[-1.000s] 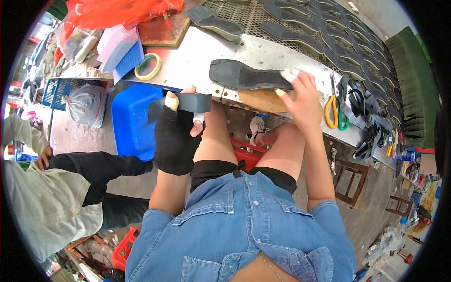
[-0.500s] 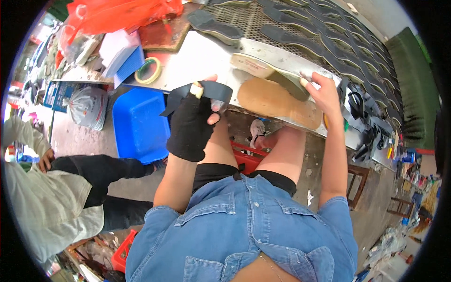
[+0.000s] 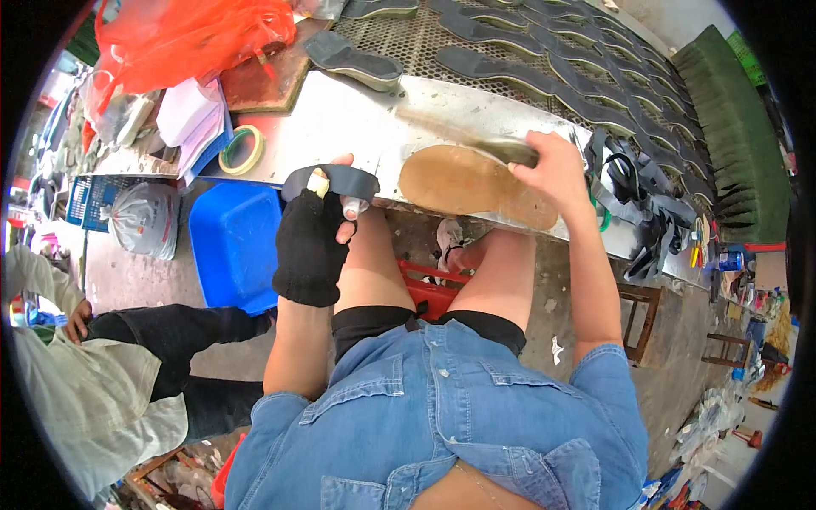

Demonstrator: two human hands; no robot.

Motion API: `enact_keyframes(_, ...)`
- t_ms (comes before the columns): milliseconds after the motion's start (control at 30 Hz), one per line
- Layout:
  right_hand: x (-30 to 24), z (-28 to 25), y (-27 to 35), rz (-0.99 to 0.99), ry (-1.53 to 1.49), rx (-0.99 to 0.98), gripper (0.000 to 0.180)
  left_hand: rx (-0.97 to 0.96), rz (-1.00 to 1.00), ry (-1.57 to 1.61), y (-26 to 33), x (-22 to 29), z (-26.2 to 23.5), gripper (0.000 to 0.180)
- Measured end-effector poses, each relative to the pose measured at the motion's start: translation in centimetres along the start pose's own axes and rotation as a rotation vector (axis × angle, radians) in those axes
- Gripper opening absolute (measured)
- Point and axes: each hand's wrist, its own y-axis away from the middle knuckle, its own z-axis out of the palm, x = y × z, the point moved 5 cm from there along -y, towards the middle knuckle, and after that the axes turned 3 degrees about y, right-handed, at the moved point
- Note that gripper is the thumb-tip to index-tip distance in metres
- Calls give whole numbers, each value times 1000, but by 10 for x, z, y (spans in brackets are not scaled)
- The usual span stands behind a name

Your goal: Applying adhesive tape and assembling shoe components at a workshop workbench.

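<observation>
My left hand (image 3: 313,242), in a black fingerless glove, is closed round a dark, wide shoe strap (image 3: 348,182) that curves above its fingers, just off the table's near edge. My right hand (image 3: 552,170) grips one end of a shoe sole (image 3: 512,151). That sole is tilted nearly on edge and smeared by motion, so its face is hard to make out. Under it, a tan sole-shaped piece (image 3: 467,185) lies flat on the white tabletop (image 3: 336,115) at the near edge.
Rows of dark soles (image 3: 501,72) cover a mesh rack at the back. Loose black straps (image 3: 637,187) lie right of my right hand. At left are a tape roll (image 3: 242,150), a red bag (image 3: 195,42), a blue bin (image 3: 234,242) and a seated person (image 3: 102,374).
My right hand has turned the sole closer to edge-on, over the tan piece. The strap in my left hand has shifted, its loose end no longer hanging left. The whole view has moved slightly.
</observation>
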Motion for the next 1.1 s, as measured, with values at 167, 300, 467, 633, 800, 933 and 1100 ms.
enact_keyframes(167,38,3,31,460,-1870,237,25,43,-114,-159,-4,-12,26,48)
enact_keyframes(300,36,11,44,481,-2093,396,32,17,-192,-74,-9,-27,49,43)
enact_keyframes(467,30,-5,59,386,-1836,554,51,-101,64,-539,-28,-47,38,36)
enact_keyframes(633,-14,-59,82,209,-1443,694,88,-77,-156,114,-30,-58,73,36)
enact_keyframes(800,-59,-55,75,362,-2116,418,55,-75,-162,316,-28,-58,79,38)
enact_keyframes(933,-96,-95,75,-162,-738,752,30,-182,-96,297,-31,-64,76,42)
enact_keyframes(1100,-114,-98,73,-156,-659,730,28,-90,-90,121,-28,-64,67,47)
